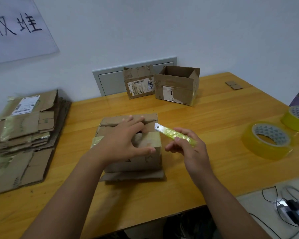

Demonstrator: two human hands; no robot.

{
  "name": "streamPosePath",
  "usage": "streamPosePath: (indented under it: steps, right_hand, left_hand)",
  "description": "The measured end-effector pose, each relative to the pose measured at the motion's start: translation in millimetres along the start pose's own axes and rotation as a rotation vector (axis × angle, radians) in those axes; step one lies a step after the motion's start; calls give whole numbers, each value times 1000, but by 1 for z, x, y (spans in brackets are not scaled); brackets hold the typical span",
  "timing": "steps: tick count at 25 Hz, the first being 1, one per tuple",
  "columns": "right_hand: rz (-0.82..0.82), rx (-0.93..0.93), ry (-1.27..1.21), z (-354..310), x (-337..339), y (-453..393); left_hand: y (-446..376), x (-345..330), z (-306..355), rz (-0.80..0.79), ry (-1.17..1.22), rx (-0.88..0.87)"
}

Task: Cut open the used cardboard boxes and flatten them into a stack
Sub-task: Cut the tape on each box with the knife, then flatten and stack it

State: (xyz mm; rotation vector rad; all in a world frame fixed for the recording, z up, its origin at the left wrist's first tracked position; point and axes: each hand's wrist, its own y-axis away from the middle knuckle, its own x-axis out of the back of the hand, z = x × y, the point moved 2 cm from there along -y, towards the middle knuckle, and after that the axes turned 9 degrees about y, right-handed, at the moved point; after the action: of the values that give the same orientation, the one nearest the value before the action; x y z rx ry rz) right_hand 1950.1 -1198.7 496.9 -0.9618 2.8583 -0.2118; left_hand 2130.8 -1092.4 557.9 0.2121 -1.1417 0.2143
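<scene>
While left hand [126, 142] presses box [136, 159], cutter [173, 133] hovers beside.

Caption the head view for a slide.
Left hand steadies a taped box; right hand holds a yellow utility knife, flattened stack alongside.

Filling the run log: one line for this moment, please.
left hand: pressing on cardboard box | right hand: holding yellow utility knife, blade out beside box | flattened stack: at left
</scene>
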Motion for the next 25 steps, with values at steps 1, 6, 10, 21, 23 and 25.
streamPosePath:
  steps: [1,6,10,21,23,25]
  right_hand:
    - [-9,-4,-17,0,0,0]
    - [-21,0,24,1,5,-2]
    - [-72,91,125,-3,5,-4]
    - [-44,46,115,6,10,11]
    - [-26,27,124,8,5,19]
    - [-21,12,112,9,-1,27]
  left_hand:
    - [1,0,1,1,16,2]
    - [2,1,4,4,42,4]
    - [1,1,4,-4,32,-4]
    - [1,0,1,19,39,-11]
    - [1,-1,0,21,46,-19]
    - [1,-1,0,19,41,-18]
